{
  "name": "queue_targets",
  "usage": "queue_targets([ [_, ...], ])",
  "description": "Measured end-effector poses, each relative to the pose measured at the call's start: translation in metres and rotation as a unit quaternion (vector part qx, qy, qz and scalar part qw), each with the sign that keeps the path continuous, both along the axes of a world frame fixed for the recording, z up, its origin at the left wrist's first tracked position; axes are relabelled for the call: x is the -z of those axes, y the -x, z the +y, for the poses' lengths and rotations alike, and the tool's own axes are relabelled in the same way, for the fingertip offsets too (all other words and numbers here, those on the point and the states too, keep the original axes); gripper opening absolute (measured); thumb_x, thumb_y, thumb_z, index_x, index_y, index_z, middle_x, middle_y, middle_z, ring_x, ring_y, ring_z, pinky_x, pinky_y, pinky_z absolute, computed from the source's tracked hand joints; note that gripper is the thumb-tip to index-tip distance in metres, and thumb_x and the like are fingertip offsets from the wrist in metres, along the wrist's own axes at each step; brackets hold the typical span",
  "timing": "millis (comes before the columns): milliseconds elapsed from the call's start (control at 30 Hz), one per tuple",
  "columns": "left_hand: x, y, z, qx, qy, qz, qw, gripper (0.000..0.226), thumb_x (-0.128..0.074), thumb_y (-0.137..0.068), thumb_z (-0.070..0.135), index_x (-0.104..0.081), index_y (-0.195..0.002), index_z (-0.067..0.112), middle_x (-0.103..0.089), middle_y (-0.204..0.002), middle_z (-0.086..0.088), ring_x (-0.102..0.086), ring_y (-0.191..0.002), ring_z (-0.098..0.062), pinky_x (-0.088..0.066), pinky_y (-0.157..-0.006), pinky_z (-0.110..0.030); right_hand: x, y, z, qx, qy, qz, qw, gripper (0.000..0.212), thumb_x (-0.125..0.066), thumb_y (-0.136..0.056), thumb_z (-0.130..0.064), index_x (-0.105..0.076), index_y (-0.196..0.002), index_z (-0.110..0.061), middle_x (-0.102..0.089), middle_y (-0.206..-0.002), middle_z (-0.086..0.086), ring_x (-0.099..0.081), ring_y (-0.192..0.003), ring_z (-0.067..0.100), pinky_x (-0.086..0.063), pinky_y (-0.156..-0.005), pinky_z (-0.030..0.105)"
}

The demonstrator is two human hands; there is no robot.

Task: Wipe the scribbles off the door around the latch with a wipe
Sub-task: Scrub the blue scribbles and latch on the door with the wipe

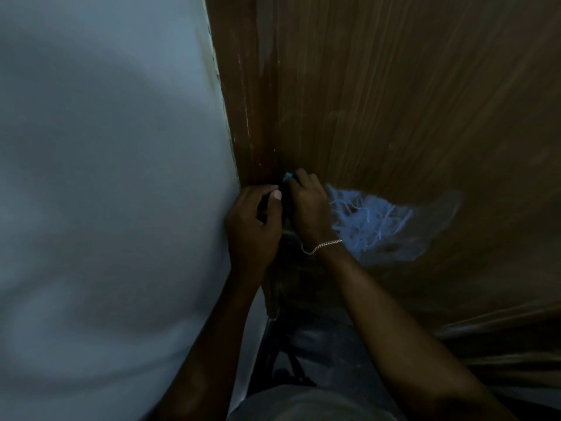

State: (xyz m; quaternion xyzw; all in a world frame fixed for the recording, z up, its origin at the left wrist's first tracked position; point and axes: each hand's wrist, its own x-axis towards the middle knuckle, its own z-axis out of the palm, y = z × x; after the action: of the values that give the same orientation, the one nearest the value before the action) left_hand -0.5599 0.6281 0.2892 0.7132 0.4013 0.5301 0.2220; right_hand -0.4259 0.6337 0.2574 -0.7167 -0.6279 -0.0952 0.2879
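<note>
The brown wooden door [394, 101] fills the right half of the dim head view. Pale blue scribbles and a smeared haze [376, 223] mark it just right of my hands. My right hand [306, 205], with a chain bracelet at the wrist, presses a small blue wipe [287, 176] against the door near its left edge; only a corner of the wipe shows. My left hand [253, 226] is curled around a dark thing at the door's edge, probably the latch, which my hands mostly hide.
A pale wall [106, 177] takes up the left half, meeting the brown door frame [243, 101]. Below my arms lie a dark floor and something dark and unclear [291, 360].
</note>
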Motion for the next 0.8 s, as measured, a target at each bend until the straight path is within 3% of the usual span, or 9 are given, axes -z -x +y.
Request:
queue_targets([
  [200,0.003,0.005,0.001,-0.009,0.005,-0.001,1.000,0.016,-0.062,-0.100,0.013,-0.075,-0.107,0.008,-0.074,-0.100,-0.002,-0.066,-0.093,-0.004,-0.050,-0.082,-0.009,-0.024,-0.024,-0.002,0.062,-0.183,0.064,0.979,0.014,-0.059,-0.095,-0.015,-0.063,-0.108,-0.012,-0.057,-0.106,0.002,-0.053,-0.088,0.008,-0.045,-0.075,0.016],
  [267,0.003,0.001,0.000,-0.003,0.006,0.002,1.000,0.015,-0.063,-0.100,0.012,-0.075,-0.106,0.008,-0.074,-0.100,0.000,-0.064,-0.093,-0.001,-0.048,-0.082,-0.007,-0.024,-0.019,0.003,0.040,-0.160,0.031,0.986,0.017,-0.063,-0.092,-0.012,-0.063,-0.110,-0.010,-0.059,-0.109,0.006,-0.056,-0.087,0.013,-0.048,-0.072,0.020],
  [367,0.002,-0.002,0.000,0.005,0.000,0.003,1.000,0.015,-0.062,-0.100,0.013,-0.075,-0.107,0.009,-0.068,-0.100,0.008,-0.062,-0.094,0.004,-0.046,-0.082,-0.003,0.000,-0.018,-0.011,0.010,-0.048,-0.007,0.999,0.027,-0.066,-0.090,-0.010,-0.064,-0.117,-0.006,-0.060,-0.119,0.013,-0.058,-0.094,0.022,-0.055,-0.075,0.032],
  [433,0.002,-0.001,0.001,0.003,0.000,0.002,1.000,0.016,-0.062,-0.100,0.014,-0.075,-0.107,0.010,-0.068,-0.100,0.010,-0.061,-0.094,0.004,-0.045,-0.082,-0.003,0.010,-0.030,-0.026,0.021,-0.062,0.017,0.998,0.024,-0.066,-0.091,-0.007,-0.065,-0.115,-0.005,-0.061,-0.116,0.012,-0.060,-0.095,0.022,-0.056,-0.078,0.036],
  [600,0.005,0.001,0.002,-0.006,0.006,0.011,1.000,0.014,-0.063,-0.100,0.013,-0.075,-0.107,0.009,-0.074,-0.101,0.000,-0.063,-0.093,0.000,-0.048,-0.081,-0.006,-0.004,-0.049,-0.023,0.032,-0.202,0.080,0.976,0.018,-0.060,-0.097,-0.015,-0.063,-0.113,-0.010,-0.058,-0.109,0.004,-0.058,-0.096,0.012,-0.055,-0.083,0.027],
  [700,0.002,-0.003,0.000,0.005,0.002,0.009,1.000,0.014,-0.063,-0.100,0.011,-0.074,-0.107,0.009,-0.071,-0.101,0.004,-0.061,-0.095,0.007,-0.044,-0.082,-0.002,-0.001,-0.034,-0.009,0.011,-0.159,0.039,0.986,0.023,-0.063,-0.094,-0.015,-0.059,-0.116,-0.012,-0.056,-0.112,0.005,-0.056,-0.095,0.012,-0.050,-0.079,0.020],
  [800,0.000,-0.005,0.001,0.011,-0.003,0.010,1.000,0.014,-0.063,-0.100,0.011,-0.074,-0.107,0.008,-0.070,-0.100,0.005,-0.060,-0.094,0.009,-0.043,-0.082,-0.001,0.025,-0.032,-0.019,-0.002,-0.058,0.000,0.998,0.031,-0.070,-0.089,-0.010,-0.062,-0.118,-0.010,-0.058,-0.117,0.009,-0.057,-0.096,0.017,-0.054,-0.078,0.028],
])
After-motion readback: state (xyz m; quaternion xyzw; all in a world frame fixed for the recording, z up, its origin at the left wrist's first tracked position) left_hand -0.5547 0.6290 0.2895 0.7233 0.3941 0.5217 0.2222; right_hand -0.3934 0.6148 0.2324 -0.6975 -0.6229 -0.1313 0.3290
